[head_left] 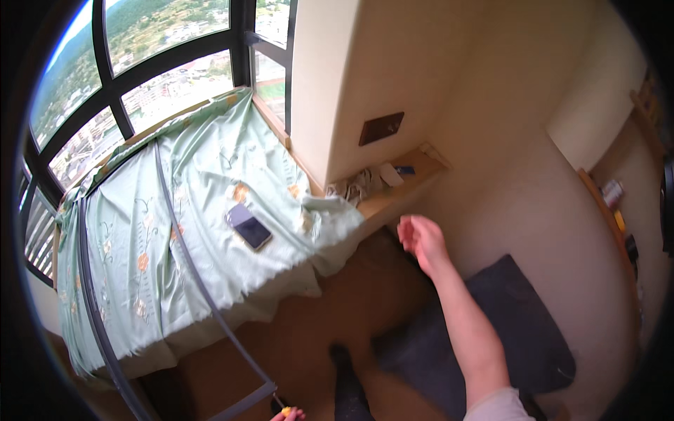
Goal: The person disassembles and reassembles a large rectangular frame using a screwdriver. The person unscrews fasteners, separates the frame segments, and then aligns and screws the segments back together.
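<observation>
Head view: I look down from above at a window bench draped in pale green cloth, with brown floor below it.
My right hand: my right hand is raised in the air over the floor, near the corner of the bench. The fingers are loosely curled and hold nothing. The forearm comes up from the lower right edge, bare, with a pale sleeve at the bottom.
My left hand: only the fingertips of my left hand show at the bottom edge. They seem pinched on something small and yellow, perhaps the end of a thin tool; I cannot tell the grip for sure.
Grey strip: a long, thin, grey strip curves across the cloth from the window side down to my left hand, where it bends at a corner. A second, darker strip runs down the left side of the bench. Both look stiff yet springy, like a pole or frame.
Cloth: soft, wrinkled, printed with orange flowers. It hangs over the bench edge in folds, I judge as a cover.
Phone: a dark, flat, glossy phone lies on the cloth, apart from both hands.
Shelf: a wooden ledge by the cream wall holds crumpled papers and small items.
Mat: a dark grey, soft-looking mat lies on the floor under my right arm.
Window: black frames, town and hills outside.
</observation>
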Demonstrator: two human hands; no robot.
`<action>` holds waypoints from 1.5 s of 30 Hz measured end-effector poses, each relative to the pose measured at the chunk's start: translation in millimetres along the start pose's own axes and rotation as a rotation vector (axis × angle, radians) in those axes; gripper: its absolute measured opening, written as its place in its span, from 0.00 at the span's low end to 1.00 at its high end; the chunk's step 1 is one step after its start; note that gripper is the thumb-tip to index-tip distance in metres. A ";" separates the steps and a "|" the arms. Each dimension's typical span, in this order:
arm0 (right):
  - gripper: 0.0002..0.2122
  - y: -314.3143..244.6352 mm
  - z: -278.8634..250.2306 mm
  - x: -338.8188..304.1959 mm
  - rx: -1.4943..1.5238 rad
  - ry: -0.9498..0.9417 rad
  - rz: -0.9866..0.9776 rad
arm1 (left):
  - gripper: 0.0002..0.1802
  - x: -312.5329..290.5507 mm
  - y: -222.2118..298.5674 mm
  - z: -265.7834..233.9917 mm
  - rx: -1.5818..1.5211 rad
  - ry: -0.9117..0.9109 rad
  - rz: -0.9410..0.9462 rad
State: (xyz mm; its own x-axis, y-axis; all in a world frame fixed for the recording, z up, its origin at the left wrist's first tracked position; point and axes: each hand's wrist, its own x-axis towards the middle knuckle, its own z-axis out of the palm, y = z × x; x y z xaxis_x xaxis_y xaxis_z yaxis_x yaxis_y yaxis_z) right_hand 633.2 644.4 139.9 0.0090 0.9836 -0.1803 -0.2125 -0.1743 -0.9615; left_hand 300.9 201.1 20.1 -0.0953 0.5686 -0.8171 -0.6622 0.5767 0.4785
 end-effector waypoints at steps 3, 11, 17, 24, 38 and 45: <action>0.09 -33.1 12.6 153.0 0.328 0.040 -0.064 | 0.12 -1.9 -2.2 8.3 -0.075 0.089 0.004; 0.10 -26.4 8.6 334.9 0.639 0.174 -0.122 | 0.11 3.7 -20.8 19.0 -0.245 0.174 0.077; 0.09 -37.5 -13.2 347.5 0.586 0.160 -0.115 | 0.12 -5.4 2.9 50.6 -0.218 0.193 0.041; 0.09 -48.6 -21.8 354.2 0.543 0.119 -0.121 | 0.14 -8.3 8.6 44.7 -0.144 0.199 -0.008; 0.12 -49.5 -0.2 354.4 0.222 0.316 -0.236 | 0.15 -0.5 1.4 38.5 -0.096 0.204 0.007; 0.11 -29.1 -36.1 384.4 -1.152 0.457 -0.567 | 0.16 16.1 -16.8 26.6 -0.142 0.188 -0.033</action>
State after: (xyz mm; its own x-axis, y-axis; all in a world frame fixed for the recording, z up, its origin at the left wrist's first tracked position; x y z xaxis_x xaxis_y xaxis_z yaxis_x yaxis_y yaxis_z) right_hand 678.1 1025.9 91.1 0.1890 0.8687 0.4578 0.8551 0.0836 -0.5117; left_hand 330.2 216.2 7.4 -0.1999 0.4235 -0.8836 -0.7641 0.4971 0.4111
